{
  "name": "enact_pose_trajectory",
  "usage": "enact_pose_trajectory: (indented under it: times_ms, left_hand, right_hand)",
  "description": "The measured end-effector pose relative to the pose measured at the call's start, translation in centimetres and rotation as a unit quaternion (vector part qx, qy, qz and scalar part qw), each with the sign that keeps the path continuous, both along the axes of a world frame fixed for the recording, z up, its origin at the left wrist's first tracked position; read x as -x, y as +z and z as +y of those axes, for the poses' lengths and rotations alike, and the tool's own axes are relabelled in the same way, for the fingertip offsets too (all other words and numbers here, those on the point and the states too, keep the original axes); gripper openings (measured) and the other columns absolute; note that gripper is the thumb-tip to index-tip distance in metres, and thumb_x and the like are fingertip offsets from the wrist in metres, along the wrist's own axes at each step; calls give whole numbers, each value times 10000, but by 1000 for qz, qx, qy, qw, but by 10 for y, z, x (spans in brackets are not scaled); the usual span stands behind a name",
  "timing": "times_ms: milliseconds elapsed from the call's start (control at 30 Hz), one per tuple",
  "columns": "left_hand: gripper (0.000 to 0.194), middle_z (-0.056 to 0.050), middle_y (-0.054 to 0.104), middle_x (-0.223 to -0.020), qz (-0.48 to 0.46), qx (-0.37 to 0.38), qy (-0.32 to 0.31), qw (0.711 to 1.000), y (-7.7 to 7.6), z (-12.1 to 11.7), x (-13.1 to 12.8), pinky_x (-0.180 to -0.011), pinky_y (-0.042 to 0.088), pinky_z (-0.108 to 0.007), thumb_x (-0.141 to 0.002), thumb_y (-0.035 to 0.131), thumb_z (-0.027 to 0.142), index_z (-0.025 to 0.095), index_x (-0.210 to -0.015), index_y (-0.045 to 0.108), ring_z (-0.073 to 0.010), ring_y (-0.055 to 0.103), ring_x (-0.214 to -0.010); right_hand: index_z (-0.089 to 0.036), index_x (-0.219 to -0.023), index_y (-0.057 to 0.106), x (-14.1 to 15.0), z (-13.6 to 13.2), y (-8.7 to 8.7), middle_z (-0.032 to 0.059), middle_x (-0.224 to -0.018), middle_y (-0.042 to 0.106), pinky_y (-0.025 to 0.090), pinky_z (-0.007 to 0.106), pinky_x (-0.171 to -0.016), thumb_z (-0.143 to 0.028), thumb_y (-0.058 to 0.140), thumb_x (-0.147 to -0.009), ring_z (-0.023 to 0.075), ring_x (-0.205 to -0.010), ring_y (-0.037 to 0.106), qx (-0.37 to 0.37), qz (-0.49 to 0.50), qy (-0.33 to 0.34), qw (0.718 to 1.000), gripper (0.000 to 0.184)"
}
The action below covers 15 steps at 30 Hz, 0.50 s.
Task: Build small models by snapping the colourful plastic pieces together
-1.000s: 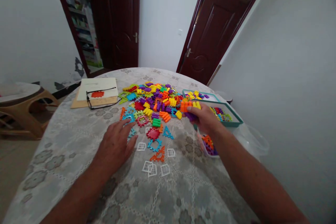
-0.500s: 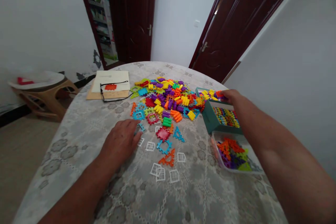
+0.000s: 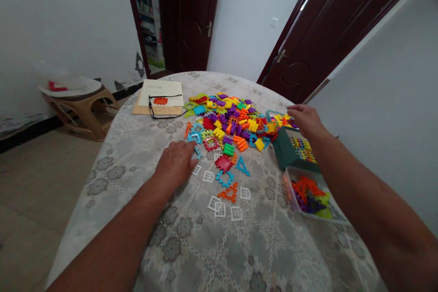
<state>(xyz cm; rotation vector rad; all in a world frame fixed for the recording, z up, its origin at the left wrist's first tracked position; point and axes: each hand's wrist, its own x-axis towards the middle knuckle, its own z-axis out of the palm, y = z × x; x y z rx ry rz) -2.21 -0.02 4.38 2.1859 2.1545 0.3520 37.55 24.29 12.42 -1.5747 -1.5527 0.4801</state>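
Note:
A heap of bright plastic building pieces (image 3: 229, 121) lies in the middle of a round table with a lace-patterned cloth (image 3: 205, 246). My left hand (image 3: 176, 162) rests flat on the cloth with fingers stretched out, its fingertips at a blue frame piece (image 3: 195, 139) on the heap's near left edge. My right hand (image 3: 304, 118) hovers over the far part of a green box (image 3: 284, 153) filled with sorted pieces; its fingers are loosely extended and I see nothing in them. Loose pieces sit nearer me: a red square (image 3: 224, 163), an orange triangle (image 3: 230, 193) and white window grids (image 3: 221, 205).
A clear tub (image 3: 310, 194) with orange, purple and green pieces stands just in front of the green box. A booklet with glasses on it (image 3: 160, 96) lies at the far left of the table. A wooden stool (image 3: 82, 100) is on the floor to the left; dark doors (image 3: 191, 13) stand behind.
My right hand carried a handful of pieces from the heap's right edge over to the green box and no longer shows them. The view swung left; my left hand stayed flat.

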Motion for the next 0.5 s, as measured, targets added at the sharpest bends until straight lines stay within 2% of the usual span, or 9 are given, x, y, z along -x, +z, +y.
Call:
enact_pose_trajectory:
  times_ms: [100,200,233,333,433,500]
  left_hand:
    - [543,-150,615,-1295,-45,-8,4,999,1,1,-1,-1006,515,-405,-890,673,241,188,-1419,560,-304,620,-1176]
    - [602,-126,561,-1341,-109,-12,1,994,-3,2,0,-977,530,-351,-877,645,182,219,-1465,518,-235,658,-1102]
    - [597,-124,562,-1347,-127,-14,-3,992,-4,2,1,-979,532,-350,-879,629,166,222,-1463,522,-227,663,-1098]
    - [523,-134,618,-1339,-154,-40,-23,987,-8,3,5,-1053,511,-384,-898,585,148,199,-1418,577,-252,643,-1198]
    - [427,-139,688,-1314,-169,-65,-36,983,-8,3,8,-1112,485,-403,-947,545,189,173,-1365,630,-266,646,-1238]
    - [390,-126,715,-1310,-180,-74,-37,980,-5,2,8,-1118,486,-400,-966,535,215,182,-1335,656,-262,664,-1233]
  right_hand:
    - [-174,-1045,777,56,-63,0,45,-852,717,524,303,-720,-217,707,-904,152,-703,636,20,-135,162,977,163]
    - [-214,-1083,761,106,-119,-16,73,-1036,744,509,332,-875,-225,661,-942,205,-926,667,-10,-246,284,927,173]
    - [-210,-1104,749,119,-133,-25,88,-1082,739,498,336,-900,-229,652,-949,218,-975,664,-13,-279,294,914,184]
    - [-197,-1166,711,148,-156,-53,125,-1158,715,471,336,-914,-306,653,-963,251,-1062,646,3,-355,268,895,237]
    - [-195,-1192,683,161,-161,-74,146,-1178,688,458,336,-878,-392,663,-957,265,-1057,630,19,-387,236,891,308]
    - [-188,-1187,668,165,-161,-81,137,-1150,679,446,324,-861,-373,668,-944,250,-1030,617,18,-378,227,897,305]
